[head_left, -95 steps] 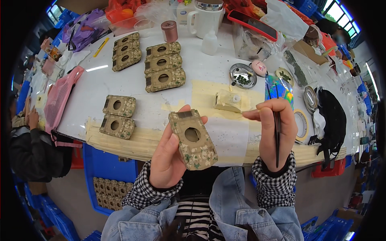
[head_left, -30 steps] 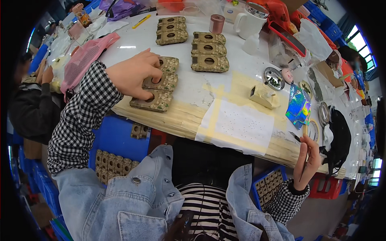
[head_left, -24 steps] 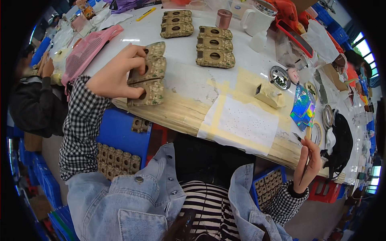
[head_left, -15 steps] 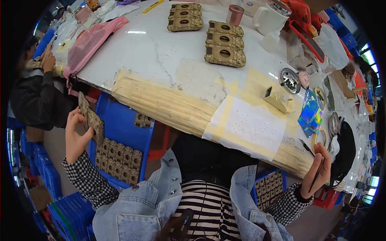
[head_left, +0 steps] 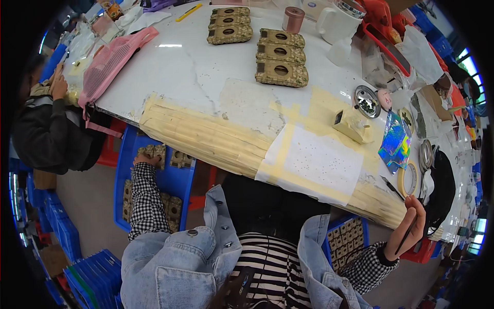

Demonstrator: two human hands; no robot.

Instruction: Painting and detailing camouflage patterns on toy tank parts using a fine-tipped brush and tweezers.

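Observation:
My left hand (head_left: 142, 158) reaches down into a blue tray (head_left: 175, 140) at the left, its fingers partly hidden. It is closed on a camouflage-patterned plastic shell (head_left: 160, 154) at the tray's far side. Another pair of shells (head_left: 180, 158) lies just right of it, and more shells (head_left: 172, 207) fill the near part, partly covered by my sleeve. Off the table's right front edge, my right hand (head_left: 406, 227) holds a thin dark stick-like tool (head_left: 405, 239); its exact kind does not show.
More camouflage shells (head_left: 281, 68) stand in two rows on the white table (head_left: 190, 56). A dotted paper sheet (head_left: 314, 159), a small tan block (head_left: 354, 126), a round tin (head_left: 367, 101) and a tape roll (head_left: 409, 178) lie at right. Another blue tray (head_left: 366, 232) with shells sits below.
My left hand has gone from above the tray's left edge, where it held the shell up, down and right into the tray. My right hand keeps the thin tool and has barely moved.

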